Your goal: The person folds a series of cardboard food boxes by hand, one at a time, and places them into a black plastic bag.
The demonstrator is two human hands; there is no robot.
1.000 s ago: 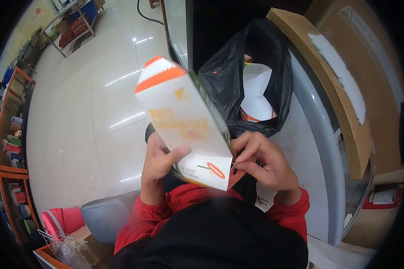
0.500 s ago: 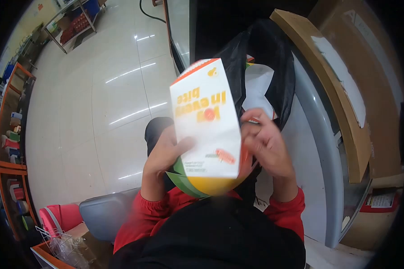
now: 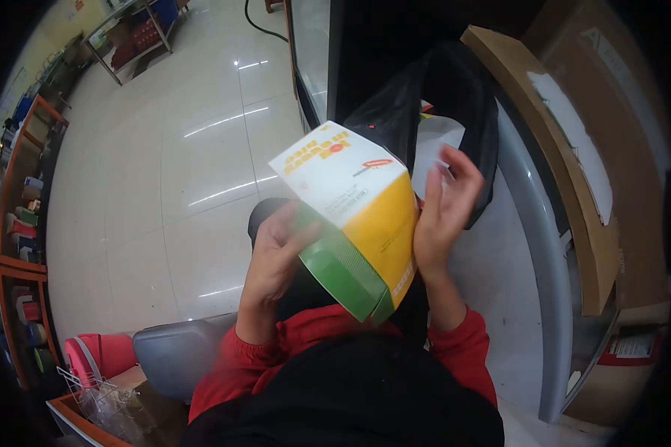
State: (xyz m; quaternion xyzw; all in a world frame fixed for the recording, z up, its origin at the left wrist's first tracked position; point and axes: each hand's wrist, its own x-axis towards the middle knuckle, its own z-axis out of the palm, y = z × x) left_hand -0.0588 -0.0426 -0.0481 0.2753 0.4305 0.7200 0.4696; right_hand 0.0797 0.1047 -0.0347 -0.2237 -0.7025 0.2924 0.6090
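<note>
A printed carton (image 3: 376, 216) with white, yellow and green faces is tilted in front of me, its white face toward the top and its green flap toward my body. My left hand (image 3: 276, 246) grips its left edge, thumb over the green part. Against the carton's right side rests my right hand (image 3: 446, 212), fingers spread and pointing up. Behind it, a black plastic bag (image 3: 395, 112) stands open with white printed cardboard (image 3: 436, 141) inside.
Large brown cardboard (image 3: 604, 276) leans at the right beside a grey curved edge (image 3: 540, 223). A grey seat (image 3: 175, 354), pink bag (image 3: 112, 354) and wire basket (image 3: 89, 395) are at lower left. Orange-framed shelves (image 3: 22, 272) stand far left.
The carton has turned and tilted, so its yellow and green faces now show more. My right hand's fingers have opened and lifted. The view has shifted slightly.
</note>
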